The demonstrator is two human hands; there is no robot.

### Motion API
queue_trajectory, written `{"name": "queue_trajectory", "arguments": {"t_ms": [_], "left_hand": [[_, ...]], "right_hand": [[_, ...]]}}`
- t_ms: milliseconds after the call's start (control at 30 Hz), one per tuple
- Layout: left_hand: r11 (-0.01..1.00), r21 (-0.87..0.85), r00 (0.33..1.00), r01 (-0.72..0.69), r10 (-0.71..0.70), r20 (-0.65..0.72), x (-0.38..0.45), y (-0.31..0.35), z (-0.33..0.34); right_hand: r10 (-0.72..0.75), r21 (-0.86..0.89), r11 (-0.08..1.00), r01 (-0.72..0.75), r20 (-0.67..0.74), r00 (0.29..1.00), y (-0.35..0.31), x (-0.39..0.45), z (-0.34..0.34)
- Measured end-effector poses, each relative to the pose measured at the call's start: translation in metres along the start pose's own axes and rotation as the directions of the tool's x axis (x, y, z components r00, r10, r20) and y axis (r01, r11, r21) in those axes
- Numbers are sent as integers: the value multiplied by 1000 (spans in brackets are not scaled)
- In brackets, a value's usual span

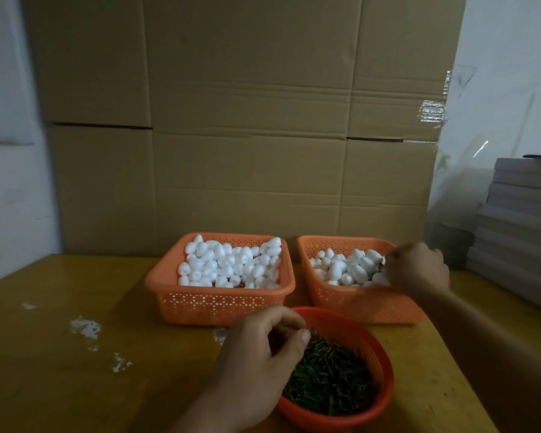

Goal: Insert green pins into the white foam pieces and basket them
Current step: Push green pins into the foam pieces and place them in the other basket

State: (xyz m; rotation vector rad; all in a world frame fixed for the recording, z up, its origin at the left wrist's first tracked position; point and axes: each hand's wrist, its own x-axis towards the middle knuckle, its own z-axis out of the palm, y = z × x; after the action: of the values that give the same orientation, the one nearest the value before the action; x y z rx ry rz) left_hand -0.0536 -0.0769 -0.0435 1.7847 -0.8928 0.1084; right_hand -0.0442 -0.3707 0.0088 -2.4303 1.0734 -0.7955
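A round red basket of green pins stands at the near edge. My left hand reaches into it from the left, thumb and fingers pinching at pins near its rim. Behind it are two orange baskets of white foam pieces: the left basket is heaped with foam pieces, and the right basket holds fewer foam pieces. My right hand hangs over the right basket's right side, fingers curled down among the foam. What those fingers hold is hidden.
The baskets sit on a yellow-brown wooden table with white scuff marks on the left. A large cardboard sheet stands upright behind it. A stack of grey boards rises at the right.
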Motion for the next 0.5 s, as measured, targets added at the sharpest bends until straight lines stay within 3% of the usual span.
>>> {"name": "queue_trajectory", "arguments": {"t_ms": [167, 333, 500], "left_hand": [[1000, 29, 1000, 1, 0, -7, 1, -3, -3], [996, 74, 997, 42, -37, -66, 13, -5, -15], [966, 214, 976, 144, -103, -190, 62, -10, -50]], "right_hand": [[-114, 234, 964, 129, -78, 990, -5, -27, -8], [-272, 508, 819, 268, -68, 960, -21, -80, -19], [-411, 536, 770, 347, 2, 911, -24, -124, -14]]}}
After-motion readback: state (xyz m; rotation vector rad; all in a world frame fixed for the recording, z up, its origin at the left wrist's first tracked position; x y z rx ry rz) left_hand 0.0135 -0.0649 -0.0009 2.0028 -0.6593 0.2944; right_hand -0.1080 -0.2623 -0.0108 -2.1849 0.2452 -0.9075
